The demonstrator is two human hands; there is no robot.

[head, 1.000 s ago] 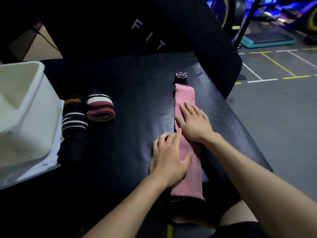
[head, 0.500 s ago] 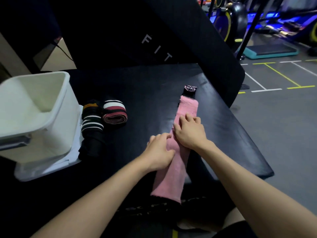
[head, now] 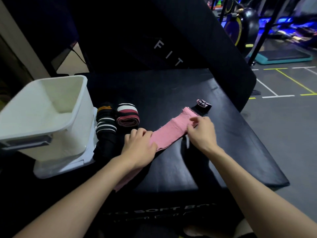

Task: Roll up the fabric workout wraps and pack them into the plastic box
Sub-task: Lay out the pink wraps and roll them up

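- Standing well off to the left of the left hand: a white plastic box (head: 51, 117), open-topped, nothing visible inside, sitting on a flat white lid (head: 56, 169).
- Lying between box and left hand: a dark striped wrap (head: 105, 127), loosely bundled, and just beside it a red-and-white striped wrap (head: 127, 117), already rolled; neither packed yet.
- Pressing down on the pink wrap (head: 171, 133) near its middle: left hand (head: 139, 146), fingers curled over the fabric's edge, seemingly gripping it, though the hold underneath is hidden.
- Stretching diagonally across the black padded bench (head: 223, 152): the pink wrap, long axis running from the near lower-left, under the left forearm, up and away to the far right, ending in a black tab with a pink-striped loop (head: 203, 104).
- Hovering over the far stretch of the wrap: right hand (head: 202, 131), fingers bent and blurred, seemingly pinching the fabric's far portion; exact grip impossible to tell.
- Judging the next move: rolling probably starting from one end along that diagonal, with the right hand nearer the tab end, just beyond its fingertips, and the left hand nearer the near end and the box.
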